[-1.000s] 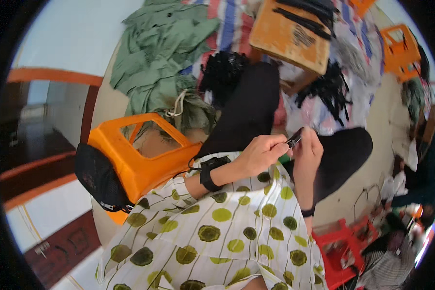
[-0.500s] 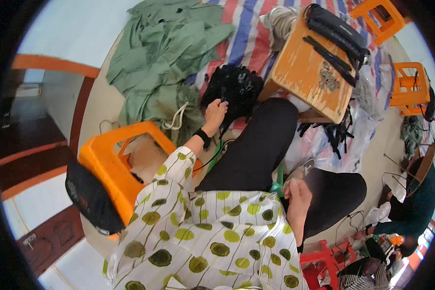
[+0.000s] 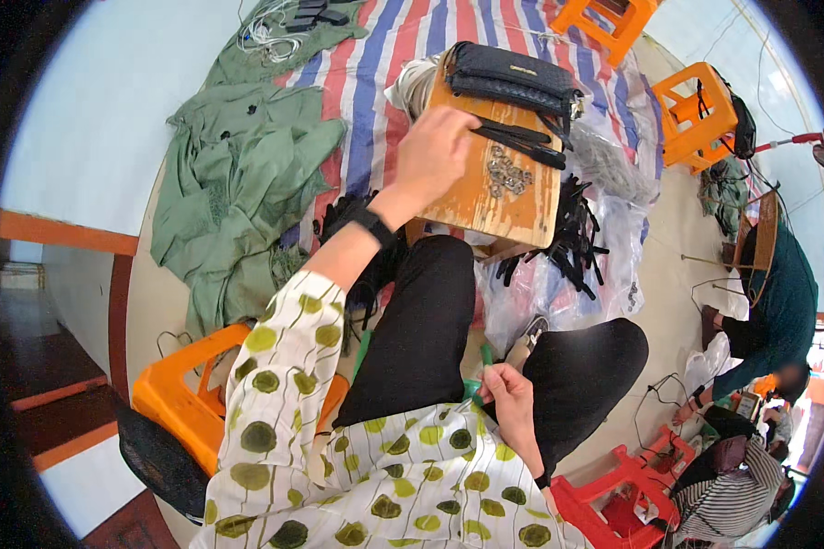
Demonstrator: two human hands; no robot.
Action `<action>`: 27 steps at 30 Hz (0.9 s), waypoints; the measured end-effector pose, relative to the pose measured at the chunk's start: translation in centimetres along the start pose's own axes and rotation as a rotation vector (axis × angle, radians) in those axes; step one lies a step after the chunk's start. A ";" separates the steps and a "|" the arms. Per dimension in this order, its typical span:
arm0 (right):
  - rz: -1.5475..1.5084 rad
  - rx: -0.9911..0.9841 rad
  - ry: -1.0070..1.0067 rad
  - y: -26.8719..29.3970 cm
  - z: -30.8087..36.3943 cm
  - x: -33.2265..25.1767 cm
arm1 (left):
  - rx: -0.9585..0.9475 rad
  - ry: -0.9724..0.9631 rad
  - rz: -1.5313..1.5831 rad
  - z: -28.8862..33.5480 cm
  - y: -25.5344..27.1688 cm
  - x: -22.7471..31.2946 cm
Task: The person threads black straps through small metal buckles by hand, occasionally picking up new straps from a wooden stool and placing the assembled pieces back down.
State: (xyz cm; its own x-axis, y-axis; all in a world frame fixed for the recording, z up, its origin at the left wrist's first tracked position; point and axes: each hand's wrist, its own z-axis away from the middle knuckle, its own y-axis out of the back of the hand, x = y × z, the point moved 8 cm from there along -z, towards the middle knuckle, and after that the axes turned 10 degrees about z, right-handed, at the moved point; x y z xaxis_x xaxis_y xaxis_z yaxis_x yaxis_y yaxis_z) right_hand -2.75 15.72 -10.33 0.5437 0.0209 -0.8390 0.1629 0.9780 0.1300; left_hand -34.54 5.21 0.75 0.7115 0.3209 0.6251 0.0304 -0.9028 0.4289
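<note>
Over the left edge of a worn wooden stool top [image 3: 458, 206], my left hand [image 3: 435, 156] is closed, its fingertips pinching the end of a black strap [image 3: 513, 135]. Several black straps lie there side by side, and my fingers hide their left ends. Just below them sits a small heap of silvery metal pieces [image 3: 508, 172]. A black woven-textured bag [image 3: 508, 73] rests across the far end of the stool. My right hand [image 3: 508, 398] is closed near my lap, beside a green edge [image 3: 485, 355]. Its fingers hide whatever they may hold.
Black strips [image 3: 572, 242] hang and lie right of the stool, over clear plastic [image 3: 623, 284]. More black material lies behind my left forearm. Green cloth [image 3: 247, 174] spreads over a striped sheet [image 3: 375, 73]. Orange stools [image 3: 178, 403] and a red stool [image 3: 604, 512] stand around; another person [image 3: 783, 274] bends at right.
My left hand has moved from the black pile on the floor up and right to the straps on the wooden stool. The view has swung rightward. My right hand stays closed near my lap.
</note>
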 end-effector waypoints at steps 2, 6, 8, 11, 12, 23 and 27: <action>-0.005 0.006 0.006 0.0 0.0 -0.1 | -0.071 -0.052 -0.090 -1.9 -2.9 -0.3; -0.034 0.010 0.026 0.2 0.1 -0.4 | -0.290 -0.033 -0.424 -3.4 -7.2 -2.7; -0.043 0.009 0.042 0.4 0.1 -0.4 | -0.328 -0.014 -0.441 -3.8 -7.8 -3.5; -0.043 -0.001 0.041 0.5 0.1 -0.7 | -0.360 -0.020 -0.446 -3.6 -8.3 -3.1; -0.062 -0.014 0.038 0.4 0.2 -1.0 | -0.339 0.002 -0.393 -3.6 -8.0 -3.2; -0.053 -0.054 0.089 0.2 0.1 -1.3 | -0.153 0.139 -0.045 -3.4 -5.9 -0.1; -0.044 -0.070 0.101 -0.2 0.2 -1.1 | -0.471 0.224 -0.069 -1.8 -10.1 1.3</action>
State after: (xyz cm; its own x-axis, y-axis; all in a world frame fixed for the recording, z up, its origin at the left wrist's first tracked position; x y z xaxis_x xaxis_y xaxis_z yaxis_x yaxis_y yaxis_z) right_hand -3.24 15.43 -9.38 0.4510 -0.0045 -0.8925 0.1246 0.9905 0.0579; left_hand -35.17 15.26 -1.63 0.5498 0.4749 0.6871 -0.2834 -0.6678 0.6883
